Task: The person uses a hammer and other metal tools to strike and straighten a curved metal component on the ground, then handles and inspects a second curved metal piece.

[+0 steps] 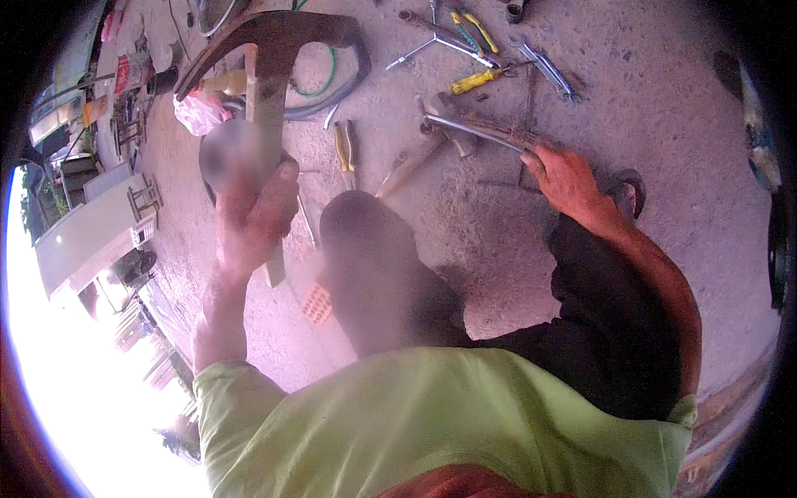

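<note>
My left hand (253,216) is closed around the wooden handle of a claw hammer (266,91). The hammer is held up close to the view, its dark curved head at the top and the handle's end showing below my fist. Part of that hand is blurred. My right hand (573,187) grips one end of a slim metal bar (473,131), which points left over the ground; its exact kind is unclear. Under the bar lie a second hammer (415,162) and brownish metal pieces. Pliers with yellow handles (344,148) rest on the ground between my hands.
Beyond lie a yellow-handled screwdriver (477,80), more pliers (480,33), a three-armed socket wrench (436,41) and several spanners (548,70). A grey hose (340,100) and a pink-white plastic bag (199,112) are behind the raised hammer. Crates and benches line the left.
</note>
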Motion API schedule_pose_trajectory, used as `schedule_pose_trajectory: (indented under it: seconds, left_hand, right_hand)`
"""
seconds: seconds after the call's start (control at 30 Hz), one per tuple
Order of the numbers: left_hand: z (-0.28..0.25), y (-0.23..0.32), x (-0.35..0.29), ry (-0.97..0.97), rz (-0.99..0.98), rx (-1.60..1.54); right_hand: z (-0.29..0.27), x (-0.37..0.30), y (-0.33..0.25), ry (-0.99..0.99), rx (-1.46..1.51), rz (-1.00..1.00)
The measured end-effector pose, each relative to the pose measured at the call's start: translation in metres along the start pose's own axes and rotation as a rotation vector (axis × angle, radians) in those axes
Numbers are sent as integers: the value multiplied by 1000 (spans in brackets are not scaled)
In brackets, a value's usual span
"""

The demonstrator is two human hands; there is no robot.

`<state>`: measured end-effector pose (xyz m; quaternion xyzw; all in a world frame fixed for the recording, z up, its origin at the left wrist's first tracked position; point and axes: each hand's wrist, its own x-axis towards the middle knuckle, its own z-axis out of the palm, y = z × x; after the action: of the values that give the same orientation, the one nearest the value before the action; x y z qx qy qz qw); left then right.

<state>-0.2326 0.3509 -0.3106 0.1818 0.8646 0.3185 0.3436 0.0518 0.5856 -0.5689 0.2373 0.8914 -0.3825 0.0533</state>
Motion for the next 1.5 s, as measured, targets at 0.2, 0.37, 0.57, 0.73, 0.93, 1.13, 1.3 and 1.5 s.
schedule_pose_trajectory:
  seconds: [0.2, 0.37, 0.57, 0.73, 0.93, 1.13, 1.3, 1.5]
  left_hand:
    - [0, 1, -16, -11, -101, 53]
    - [5, -16, -15, -23, -100, 103]
    - [7, -11, -21, 3, -106, 167]
    - [7, 38, -52, 268, 329, -147]
    - [18, -77, 28, -216, 412, 611]
    - [10, 2, 21, -56, -34, 9]
    - [4, 24, -5, 41, 110, -124]
    - [37, 3, 7, 58, 129, 193]
  right_hand:
    - [-4, -7, -3, -19, 27, 13]
    - [-3, -6, 0, -42, -12, -4]
    - [-1, -4, -1, -54, -111, 33]
    - [-3, -4, -1, -42, -27, 4]
    - [4, -8, -7, -24, -94, -49]
    - [-2, 10, -9, -110, -42, 54]
    - [16, 2, 4, -24, 48, 15]
    - [21, 2, 9, -35, 3, -23]
